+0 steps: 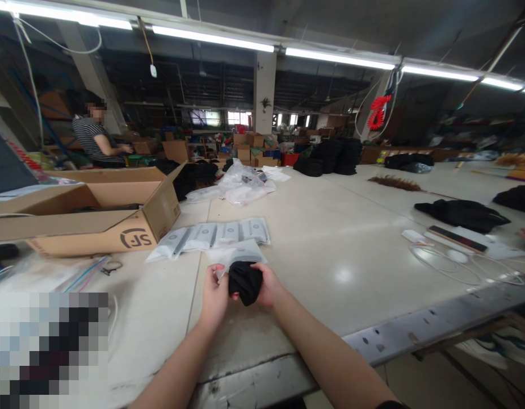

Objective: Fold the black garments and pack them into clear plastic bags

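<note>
**Both hands hold a folded black garment at the mouth of a clear bag**

Head view: the left hand and the right hand meet over the near part of the pale counter. Between them is a folded black garment, bunched into a tight bundle; the right hand's grip is closed around its right side, and the left hand's grip pinches its left edge together with the lip of a clear plastic bag. The bag lies flat on the counter just beyond the hands, its near end touching the garment. Whether the garment is partly inside the bag cannot be told.

Just behind the bag is a row of flat packed bags, overlapping side by side. To the left an open cardboard box stands on the counter. Farther back is a heap of loose plastic bags, and stacks of black garments stand at the far end. On the right lie another black garment and a white cable. A person in a striped top works at far left
</note>
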Tool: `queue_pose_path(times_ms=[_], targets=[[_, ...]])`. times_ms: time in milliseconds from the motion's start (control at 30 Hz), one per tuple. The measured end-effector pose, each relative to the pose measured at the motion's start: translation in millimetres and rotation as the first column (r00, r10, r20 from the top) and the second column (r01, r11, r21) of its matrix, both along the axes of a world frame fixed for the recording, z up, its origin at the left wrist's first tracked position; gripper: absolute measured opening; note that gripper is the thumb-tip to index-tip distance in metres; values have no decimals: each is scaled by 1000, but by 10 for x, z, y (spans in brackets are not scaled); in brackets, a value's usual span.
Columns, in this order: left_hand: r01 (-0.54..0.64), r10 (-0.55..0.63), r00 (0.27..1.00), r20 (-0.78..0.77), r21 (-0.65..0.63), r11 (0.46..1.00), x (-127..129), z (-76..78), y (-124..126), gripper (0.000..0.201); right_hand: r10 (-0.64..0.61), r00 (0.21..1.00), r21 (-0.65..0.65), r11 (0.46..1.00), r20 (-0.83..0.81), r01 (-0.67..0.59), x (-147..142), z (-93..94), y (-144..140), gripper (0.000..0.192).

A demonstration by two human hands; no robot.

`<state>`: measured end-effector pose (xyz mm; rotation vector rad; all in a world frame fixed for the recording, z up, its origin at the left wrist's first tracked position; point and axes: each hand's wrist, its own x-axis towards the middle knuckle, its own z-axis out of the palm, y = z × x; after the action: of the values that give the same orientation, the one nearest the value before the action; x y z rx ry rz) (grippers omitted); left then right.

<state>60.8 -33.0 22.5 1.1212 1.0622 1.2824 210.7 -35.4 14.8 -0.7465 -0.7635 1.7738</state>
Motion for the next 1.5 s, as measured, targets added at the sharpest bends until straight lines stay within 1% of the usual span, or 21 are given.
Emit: queue_pose_path(times_ms=[100,167,233,367,500,567,600,633,700,767,833,900,1000,1067,1133,1200,1267,1333,1367,1433,1500], targets=[[-53,53,998,33,0,999,-31,12,20,31,115,988,-6,993,-102,-116,19,73,-50,41],[-93,92,994,56,19,995,-52,23,36,30,105,990,28,994,-98,-102,28,104,-75,39],[-122,120,991,56,38,992,-63,28,48,28,54,997,34,998,-56,-52,35,118,-85,38],[-139,140,990,-19,65,988,-56,10,53,24,-78,997,5,997,21,78,15,107,-77,40],[-145,151,986,-67,89,985,-49,1,39,20,-278,956,21,961,96,277,-50,91,-81,49],[-154,162,984,-77,100,983,-53,11,31,20,-320,939,37,947,126,318,-76,105,-98,48],[-157,165,983,-80,107,982,-56,19,27,20,-305,944,45,952,125,302,-83,120,-109,47],[-158,168,982,-81,116,981,-60,28,23,20,-263,958,50,965,111,259,-88,138,-121,47],[-158,171,981,-88,137,978,-68,44,14,20,-137,989,59,989,56,134,-87,176,-144,48],[-147,164,981,-100,157,977,-71,55,2,22,-43,999,76,996,8,42,-75,208,-164,49],[-129,149,983,-108,174,976,-68,57,-13,23,-32,999,96,995,-1,32,-47,229,-182,49],[-115,138,984,-109,194,974,-64,47,-29,25,-13,1000,77,997,22,11,-5,249,-203,54],[-109,140,982,-124,229,967,-65,12,-37,25,91,992,19,996,84,-93,55,285,-244,62],[-87,123,982,-143,238,967,-74,-16,-24,24,109,989,37,993,100,-113,64,304,-262,63],[-47,85,982,-167,217,975,-90,-39,4,24,42,996,92,995,83,-49,44,312,-259,58],[-20,63,974,-220,194,981,-111,-47,37,21,-68,997,125,990,47,62,15,306,-232,52],[-34,103,942,-320,214,976,-131,-40,62,17,-172,985,109,979,1,171,-7,282,-188,49],[-42,170,877,-450,281,959,-138,-29,66,12,-262,964,57,963,-38,264,-24,233,-137,47],[-27,195,835,-514,315,949,-134,-27,60,9,-308,950,28,950,-45,310,-32,199,-111,45],[28,213,749,-628,351,936,-113,-31,41,6,-402,916,-29,916,-21,401,-55,119,-65,39],[81,212,677,-705,358,930,-86,-44,24,6,-478,878,-63,876,26,479,-83,40,-27,33]])
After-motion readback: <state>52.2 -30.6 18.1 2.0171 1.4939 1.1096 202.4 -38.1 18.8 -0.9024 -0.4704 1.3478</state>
